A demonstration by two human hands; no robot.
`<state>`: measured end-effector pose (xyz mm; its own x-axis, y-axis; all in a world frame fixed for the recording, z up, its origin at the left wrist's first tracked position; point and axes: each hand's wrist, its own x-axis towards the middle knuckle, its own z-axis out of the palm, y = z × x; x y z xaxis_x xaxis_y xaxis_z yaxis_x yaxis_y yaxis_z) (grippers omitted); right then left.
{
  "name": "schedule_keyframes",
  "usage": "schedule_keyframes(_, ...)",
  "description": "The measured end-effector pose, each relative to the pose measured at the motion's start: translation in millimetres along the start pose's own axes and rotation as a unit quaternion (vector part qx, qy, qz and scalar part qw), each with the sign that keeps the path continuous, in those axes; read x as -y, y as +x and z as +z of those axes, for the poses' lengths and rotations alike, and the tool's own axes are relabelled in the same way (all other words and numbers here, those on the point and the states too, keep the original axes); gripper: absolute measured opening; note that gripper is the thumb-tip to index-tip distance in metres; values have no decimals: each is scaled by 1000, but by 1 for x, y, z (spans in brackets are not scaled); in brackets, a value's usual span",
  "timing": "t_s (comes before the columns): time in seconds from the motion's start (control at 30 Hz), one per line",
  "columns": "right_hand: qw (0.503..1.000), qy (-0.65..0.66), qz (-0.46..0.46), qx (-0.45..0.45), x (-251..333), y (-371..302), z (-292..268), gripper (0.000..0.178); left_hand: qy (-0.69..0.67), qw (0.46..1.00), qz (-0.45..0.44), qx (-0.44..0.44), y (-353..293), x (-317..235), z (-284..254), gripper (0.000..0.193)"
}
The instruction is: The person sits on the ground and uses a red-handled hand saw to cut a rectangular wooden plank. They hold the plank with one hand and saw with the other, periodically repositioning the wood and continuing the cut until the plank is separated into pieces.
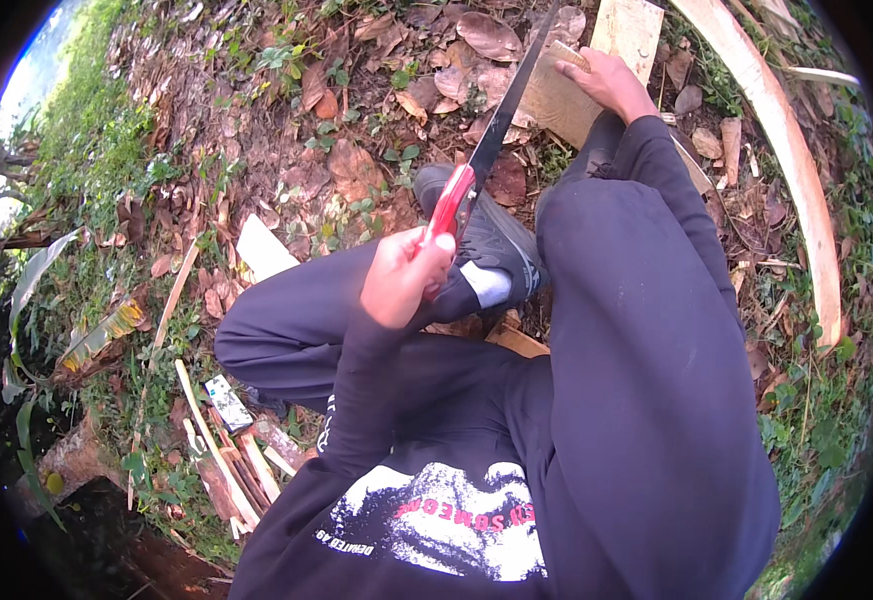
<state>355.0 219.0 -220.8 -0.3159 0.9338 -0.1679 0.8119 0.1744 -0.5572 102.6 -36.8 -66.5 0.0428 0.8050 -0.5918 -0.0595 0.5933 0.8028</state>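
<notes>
In my left hand (406,272) is a long-bladed tool (449,205) with a red handle; the fingers are closed round the handle. Its dark, straight blade points up and away past my shoe, and I cannot tell whether its edge has teeth. My right hand (611,82) grips a small piece of wood (568,57) with a ridged edge, just right of the blade's far end. Beneath that hand lies a pale wooden board (556,105), close to my right foot. The blade and the small wood piece appear apart.
Dry leaves (356,170) and green plants cover the ground. A long curved strip of wood (791,150) lies at the right. Thin sticks (246,470) and a small patterned box-like object (228,402) lie at the lower left. My bent legs frame the work area.
</notes>
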Motion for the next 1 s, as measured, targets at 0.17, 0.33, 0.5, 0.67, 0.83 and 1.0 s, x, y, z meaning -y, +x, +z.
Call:
schedule_keyframes(0.17,999,-21,-7,-25,-2,-15,24,67,46,991,67,104,-35,14,-9,38)
schedule_keyframes(0.33,997,18,-71,-28,-9,7,26,66,208,958,194,-24,-33,16,18,13)
schedule_keyframes(0.5,997,-6,-1,71,13,-7,8,66,241,933,253,-81,-41,13,21,18)
schedule_keyframes(0.67,997,34,-16,60,-2,1,20,57,208,936,274,-75,5,5,35,24)
schedule_keyframes(0.83,996,68,-51,31,9,3,20,57,184,932,296,-104,86,-14,53,23)
schedule_keyframes(1.0,999,2,-22,41,-14,13,31,65,133,972,172,-86,6,14,27,18)
